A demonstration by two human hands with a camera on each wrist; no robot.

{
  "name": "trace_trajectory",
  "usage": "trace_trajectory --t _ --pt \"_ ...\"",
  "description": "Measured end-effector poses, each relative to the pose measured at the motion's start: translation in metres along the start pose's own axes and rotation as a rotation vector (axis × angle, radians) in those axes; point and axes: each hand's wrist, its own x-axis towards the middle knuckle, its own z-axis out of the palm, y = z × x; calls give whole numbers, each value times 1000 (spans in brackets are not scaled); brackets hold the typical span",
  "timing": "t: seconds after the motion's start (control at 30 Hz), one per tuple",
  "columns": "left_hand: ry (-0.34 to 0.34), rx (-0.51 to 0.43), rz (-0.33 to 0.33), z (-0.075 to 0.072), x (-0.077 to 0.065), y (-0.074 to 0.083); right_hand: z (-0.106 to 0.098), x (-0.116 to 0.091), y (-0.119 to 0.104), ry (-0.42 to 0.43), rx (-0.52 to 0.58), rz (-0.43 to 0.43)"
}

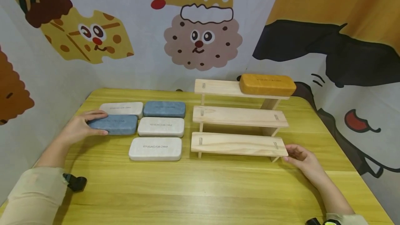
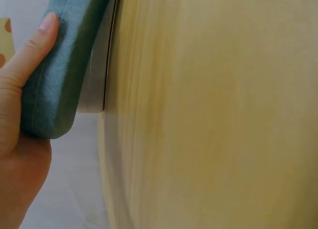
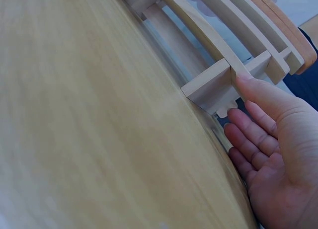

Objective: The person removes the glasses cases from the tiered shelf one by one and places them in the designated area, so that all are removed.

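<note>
My left hand (image 1: 77, 127) grips a blue glasses case (image 1: 116, 125) by its left end, thumb on the near side and fingers on the far side. In the left wrist view, this case (image 2: 62, 65) appears raised off the table, with a pale case behind it. Around it lie three white glasses cases, at the back (image 1: 125, 106), in the middle (image 1: 161, 126) and in front (image 1: 155, 148), and another blue case (image 1: 164, 108). On the right, my right hand (image 1: 304, 162) holds the right end of the lowest board of a three-step wooden stand (image 1: 237, 144), thumb at its corner.
A mustard-yellow glasses case (image 1: 267, 84) lies at the right of the stand's top board. The stand and cases are on a wood-grain table (image 1: 200, 190). Behind it hangs a cloth (image 1: 140, 75) printed with cartoon figures.
</note>
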Motion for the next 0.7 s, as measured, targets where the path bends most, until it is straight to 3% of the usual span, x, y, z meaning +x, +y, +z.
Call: trace_trajectory --t 0.7 --pt "-59 35 33 4 5 -8 0 0 0 3 -8 3"
